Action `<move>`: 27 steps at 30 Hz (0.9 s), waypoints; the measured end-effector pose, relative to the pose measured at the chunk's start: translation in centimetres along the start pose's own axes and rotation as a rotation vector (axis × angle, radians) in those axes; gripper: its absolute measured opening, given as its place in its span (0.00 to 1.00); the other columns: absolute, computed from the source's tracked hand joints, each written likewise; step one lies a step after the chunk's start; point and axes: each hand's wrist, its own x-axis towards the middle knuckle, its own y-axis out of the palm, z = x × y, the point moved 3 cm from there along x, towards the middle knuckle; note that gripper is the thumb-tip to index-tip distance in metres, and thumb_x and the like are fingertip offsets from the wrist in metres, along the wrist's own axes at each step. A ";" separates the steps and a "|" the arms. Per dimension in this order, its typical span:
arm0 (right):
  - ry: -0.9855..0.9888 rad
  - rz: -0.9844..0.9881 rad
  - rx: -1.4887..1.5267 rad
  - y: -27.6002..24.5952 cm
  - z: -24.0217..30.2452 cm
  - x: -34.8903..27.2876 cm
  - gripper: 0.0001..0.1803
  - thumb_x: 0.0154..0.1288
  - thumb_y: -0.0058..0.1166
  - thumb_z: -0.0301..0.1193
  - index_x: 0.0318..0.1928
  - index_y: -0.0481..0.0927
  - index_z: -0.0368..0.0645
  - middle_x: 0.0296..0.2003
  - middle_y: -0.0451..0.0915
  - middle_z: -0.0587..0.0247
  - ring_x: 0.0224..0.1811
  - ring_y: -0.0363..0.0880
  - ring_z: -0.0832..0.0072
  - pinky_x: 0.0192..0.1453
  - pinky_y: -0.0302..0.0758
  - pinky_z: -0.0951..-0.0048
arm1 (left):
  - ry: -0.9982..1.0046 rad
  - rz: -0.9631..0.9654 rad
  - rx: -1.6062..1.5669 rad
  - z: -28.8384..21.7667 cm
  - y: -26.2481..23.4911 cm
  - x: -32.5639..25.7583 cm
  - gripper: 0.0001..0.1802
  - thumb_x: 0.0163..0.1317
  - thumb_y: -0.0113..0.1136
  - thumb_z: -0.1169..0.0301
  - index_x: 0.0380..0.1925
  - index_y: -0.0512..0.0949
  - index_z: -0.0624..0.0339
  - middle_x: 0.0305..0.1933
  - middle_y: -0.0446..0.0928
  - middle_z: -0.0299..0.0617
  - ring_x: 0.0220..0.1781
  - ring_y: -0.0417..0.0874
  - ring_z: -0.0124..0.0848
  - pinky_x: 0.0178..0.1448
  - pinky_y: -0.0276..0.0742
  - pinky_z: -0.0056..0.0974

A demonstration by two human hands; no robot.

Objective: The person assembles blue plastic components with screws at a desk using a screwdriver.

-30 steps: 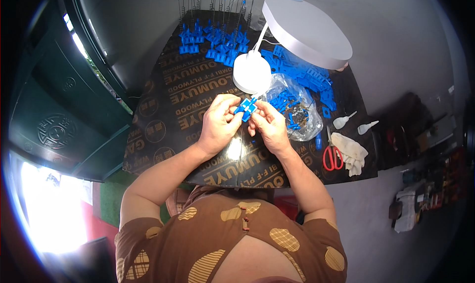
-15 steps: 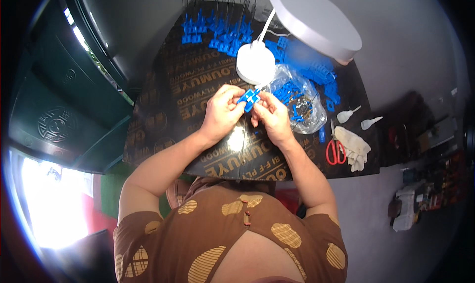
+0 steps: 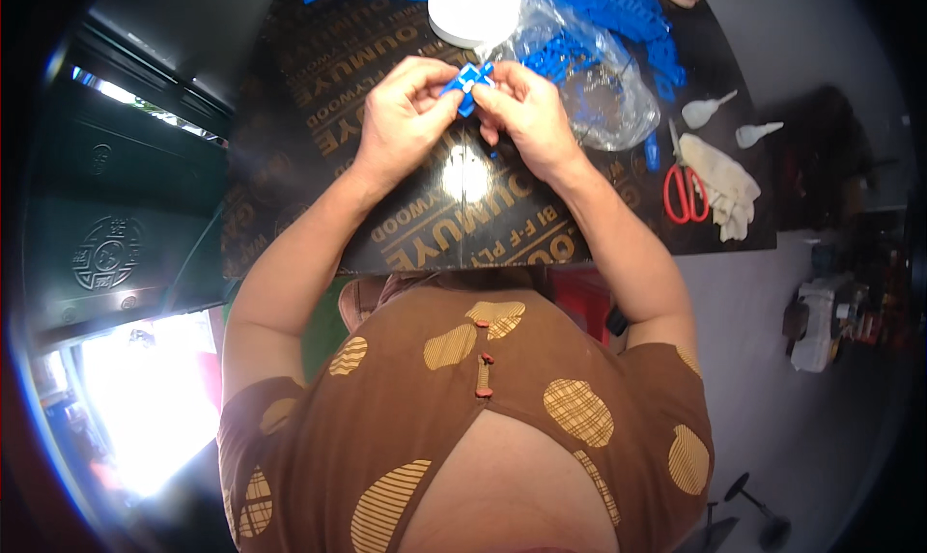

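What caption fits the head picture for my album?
Bare left hand and right hand hold a blue plastic part above a gold-printed black table.

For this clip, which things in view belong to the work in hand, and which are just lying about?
In the work: blue plastic piece, held by left hand and right hand; probably also the clear bag with blue parts.

Apparently lying about, untouched: red-handled scissors; pale cloth; two white bottles.

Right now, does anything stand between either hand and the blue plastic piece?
Nothing visible: the left hand and right hand both hold the blue plastic piece directly. The clear plastic bag lies to the right, not in between.
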 end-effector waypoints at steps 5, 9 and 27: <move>-0.035 0.041 -0.057 0.1 0.1 -0.1 0.17 0.65 0.57 0.33 0.46 0.75 0.31 0.26 0.75 0.67 0.21 0.70 0.84 0.24 0.68 0.82 | 0.054 0.003 0.022 0.3 -0.3 -0.1 0.09 0.59 0.61 0.82 0.40 0.79 0.72 0.41 0.76 0.39 0.38 0.80 0.22 0.43 0.79 0.25; -0.046 0.052 -0.110 -0.2 0.0 0.1 0.17 0.64 0.58 0.33 0.46 0.75 0.31 0.27 0.76 0.67 0.21 0.71 0.84 0.24 0.68 0.82 | 0.088 0.017 0.099 0.1 -0.2 0.1 0.09 0.60 0.61 0.79 0.40 0.80 0.71 0.39 0.78 0.40 0.38 0.82 0.24 0.43 0.80 0.27; -0.115 0.217 0.181 -0.4 0.9 0.2 0.10 0.67 0.54 0.34 0.41 0.76 0.40 0.23 0.69 0.72 0.21 0.65 0.86 0.22 0.66 0.83 | 0.253 -0.111 0.300 -6.1 -2.0 -4.6 0.09 0.64 0.54 0.77 0.42 0.79 0.69 0.41 0.79 0.44 0.36 0.81 0.26 0.41 0.78 0.29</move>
